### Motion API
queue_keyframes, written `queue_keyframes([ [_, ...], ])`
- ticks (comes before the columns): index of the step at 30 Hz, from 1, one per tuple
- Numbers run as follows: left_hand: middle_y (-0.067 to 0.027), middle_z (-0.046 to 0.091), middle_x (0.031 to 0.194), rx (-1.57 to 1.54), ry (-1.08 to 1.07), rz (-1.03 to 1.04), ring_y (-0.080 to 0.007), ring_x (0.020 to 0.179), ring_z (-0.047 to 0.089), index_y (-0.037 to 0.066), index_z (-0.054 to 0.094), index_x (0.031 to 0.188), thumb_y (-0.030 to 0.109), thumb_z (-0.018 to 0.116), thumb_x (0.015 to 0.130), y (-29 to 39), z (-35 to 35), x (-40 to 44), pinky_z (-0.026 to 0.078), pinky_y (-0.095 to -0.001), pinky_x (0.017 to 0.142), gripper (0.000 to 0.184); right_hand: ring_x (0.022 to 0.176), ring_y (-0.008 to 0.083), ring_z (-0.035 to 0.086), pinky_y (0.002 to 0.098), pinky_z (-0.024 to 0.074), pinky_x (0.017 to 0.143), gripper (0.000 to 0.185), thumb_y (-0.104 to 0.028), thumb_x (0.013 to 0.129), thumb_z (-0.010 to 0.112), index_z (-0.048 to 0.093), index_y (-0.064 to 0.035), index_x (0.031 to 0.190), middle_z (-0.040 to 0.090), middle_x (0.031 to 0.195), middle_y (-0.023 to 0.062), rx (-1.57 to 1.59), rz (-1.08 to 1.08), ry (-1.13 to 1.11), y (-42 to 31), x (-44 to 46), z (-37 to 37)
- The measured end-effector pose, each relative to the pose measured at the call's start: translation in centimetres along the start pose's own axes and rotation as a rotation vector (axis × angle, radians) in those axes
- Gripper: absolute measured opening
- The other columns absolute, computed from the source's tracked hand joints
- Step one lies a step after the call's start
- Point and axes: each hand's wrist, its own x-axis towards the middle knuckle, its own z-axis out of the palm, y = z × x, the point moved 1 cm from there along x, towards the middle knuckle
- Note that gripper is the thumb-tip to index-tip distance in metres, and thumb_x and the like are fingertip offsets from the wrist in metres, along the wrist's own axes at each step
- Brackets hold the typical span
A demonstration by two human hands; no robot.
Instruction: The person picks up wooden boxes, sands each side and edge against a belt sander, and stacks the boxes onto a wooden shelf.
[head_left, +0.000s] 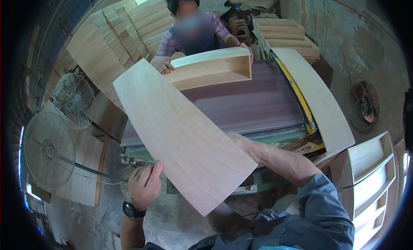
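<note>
A long, pale wooden panel (pixel 185 140) is held up at a slant in front of me, over the near edge of a belt machine. My left hand (pixel 146 183), with a black watch at the wrist, is closed at the panel's left edge, its fingertips against the wood. From the right, my right hand (pixel 235 141) reaches behind the panel and supports it; its fingers are hidden there. Across the machine, another person (pixel 191 33) holds an open wooden drawer box (pixel 211 71) with both hands.
The brown sanding belt (pixel 254 99) lies beneath the panel, with a yellow rail (pixel 294 88) on its right. Two fans (pixel 49 149) stand at left. Wooden drawer boxes (pixel 370 159) are stacked at right, more (pixel 279 33) behind. Large wooden boards (pixel 103 48) lean at back left.
</note>
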Motion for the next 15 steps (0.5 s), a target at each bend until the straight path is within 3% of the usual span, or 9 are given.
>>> queue_keyframes([
  [2,-0.0108,0.055,0.089,-0.027,-0.025,0.025,-0.0250,0.069,0.055,0.001,0.052,0.111,-0.004,0.058,0.065,0.0,-0.4,-0.4,0.045,-0.0341,0.061,0.046,0.085,0.0190,0.059,0.0321,0.0465,0.072,0.036,-0.024,0.085,0.050,0.053,0.0009,0.111,0.059,0.101,0.0127,-0.140,-0.172,0.050,-0.1,-0.2,-0.5],
  [3,-0.0111,0.055,0.089,0.027,-0.022,-0.031,-0.0256,0.072,0.055,0.001,0.052,0.111,-0.003,0.058,0.067,-0.4,-0.5,-0.6,0.045,-0.0348,0.062,0.045,0.085,0.0190,0.059,0.0321,0.0465,0.072,0.036,-0.024,0.085,0.050,0.053,0.0009,0.111,0.059,0.101,0.0127,-0.137,-0.156,0.047,-0.3,-0.2,-1.2],
  [5,-0.0127,0.055,0.092,0.070,0.014,-0.165,-0.0280,0.081,0.054,0.001,0.051,0.112,-0.001,0.057,0.070,-1.6,-0.9,-0.4,0.044,-0.0364,0.069,0.043,0.088,0.0261,0.059,0.0341,0.0462,0.072,0.033,-0.024,0.087,0.046,0.054,0.0043,0.101,0.058,0.098,0.0206,-1.168,-0.500,0.188,-2.1,-0.3,-3.2],
  [7,-0.0160,0.052,0.103,0.066,0.098,-0.314,-0.0303,0.095,0.050,0.000,0.048,0.116,0.003,0.053,0.077,-3.4,-1.9,1.5,0.040,-0.0368,0.081,0.039,0.088,0.0328,0.058,0.0369,0.0450,0.071,0.035,-0.027,0.089,0.039,0.054,0.0050,0.094,0.057,0.092,0.0261,-1.410,-0.799,0.128,-3.7,-2.0,-4.1],
  [9,-0.0183,0.048,0.114,0.021,0.203,-0.489,-0.0313,0.106,0.045,-0.001,0.044,0.119,0.014,0.048,0.084,-5.9,-2.6,3.8,0.035,-0.0363,0.091,0.038,0.081,0.0346,0.058,0.0389,0.0442,0.069,0.043,-0.032,0.090,0.034,0.054,0.0054,0.087,0.058,0.083,0.0252,-1.387,-0.580,0.374,-5.3,-3.3,-4.6],
  [11,-0.0182,0.044,0.119,-0.112,0.329,-0.625,-0.0297,0.112,0.041,0.000,0.041,0.122,0.026,0.041,0.088,-9.7,-2.2,5.4,0.030,-0.0353,0.095,0.043,0.066,0.0244,0.056,0.0348,0.0430,0.066,0.044,-0.035,0.089,0.038,0.055,0.0060,0.088,0.059,0.076,0.0215,-1.242,-0.397,0.583,-6.8,-5.0,-4.5],
  [13,-0.0164,0.041,0.124,-0.384,0.419,-0.664,-0.0259,0.114,0.039,0.000,0.039,0.125,0.036,0.039,0.089,-15.0,-1.4,6.6,0.028,-0.0334,0.097,0.050,0.062,0.0285,0.058,0.0381,0.0435,0.065,0.057,-0.042,0.089,0.033,0.059,0.0065,0.077,0.058,0.065,0.0206,-1.240,-0.411,0.684,-7.8,-6.9,-3.9],
  [15,-0.0152,0.040,0.127,-0.586,0.446,-0.678,-0.0240,0.116,0.038,0.001,0.038,0.126,0.039,0.040,0.089,-16.6,-0.8,7.4,0.027,-0.0324,0.098,0.053,0.058,0.0253,0.058,0.0372,0.0433,0.063,0.056,-0.043,0.089,0.035,0.061,0.0049,0.079,0.058,0.062,0.0199,-1.291,-0.403,0.692,-8.9,-8.0,-4.2],
])
